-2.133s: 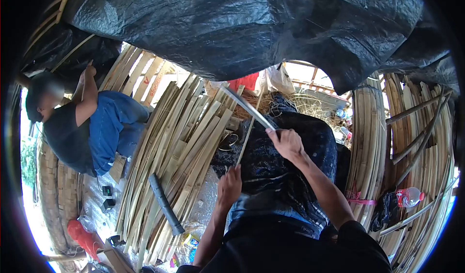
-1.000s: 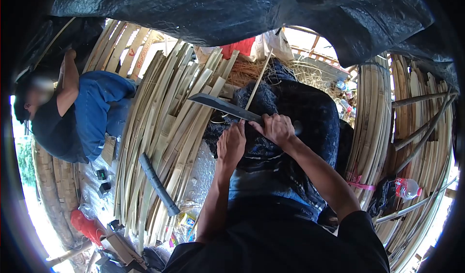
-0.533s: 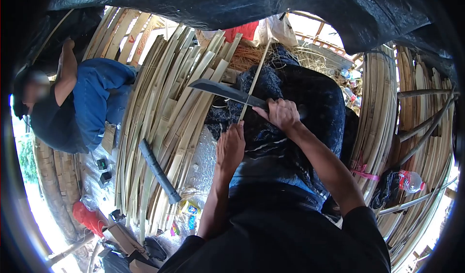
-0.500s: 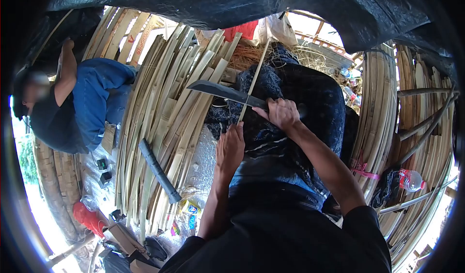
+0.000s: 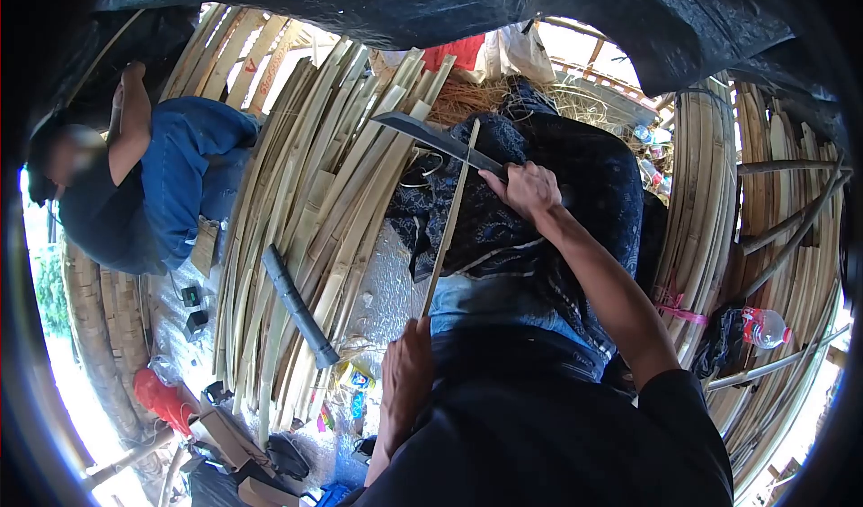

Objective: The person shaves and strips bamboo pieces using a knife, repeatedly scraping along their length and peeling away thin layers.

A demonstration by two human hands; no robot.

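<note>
A machete with a broad dark blade is gripped by its handle in my right hand, the blade pointing up and to the left. My left hand is closed round the lower end of a thin bamboo strip, close to my waist. The strip slants up and away from me, and the blade crosses it near its far end. Under both lies dark patterned cloth spread over my lap and legs.
Long bamboo slats lie on my left, a dark sheath-like tube on top. Another person sits beyond them. Bundled slats with a pink tie and a plastic bottle are at right. Black tarp hangs overhead.
My left hand has drawn the bamboo strip down toward my waist, so the blade now crosses nearer its far end. My right hand with the machete has shifted slightly right and up.
</note>
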